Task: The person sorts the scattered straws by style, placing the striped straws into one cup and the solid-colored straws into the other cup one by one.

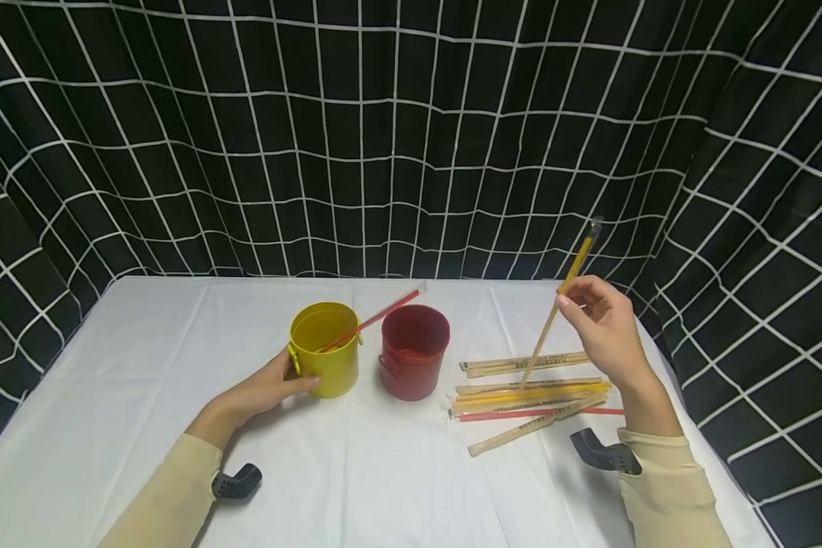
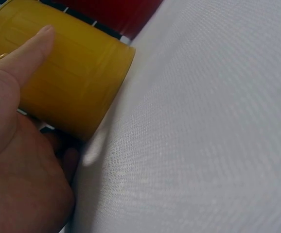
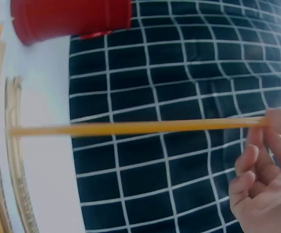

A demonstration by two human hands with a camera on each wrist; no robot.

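My left hand (image 1: 270,390) holds the small yellow bucket (image 1: 337,371) low on its side. The thumb lies along the wall; the other fingers are partly hidden behind it. A red straw (image 1: 389,308) in a clear wrapper leans out of that bucket, tilted toward the red bucket (image 1: 414,378) beside it. Over the right side of the table, my right hand (image 1: 608,329) pinches a yellow straw (image 3: 145,128) between thumb and fingertips. This straw slants, its wrapped upper end above the hand and its lower end over the loose straws.
Several paper-wrapped straws (image 1: 520,435) lie on the white tablecloth (image 1: 411,487), among yellow straws (image 1: 507,397) and a red straw (image 1: 500,415) in clear wrappers. A black curtain (image 1: 383,137) with a white grid stands behind and beside the table.
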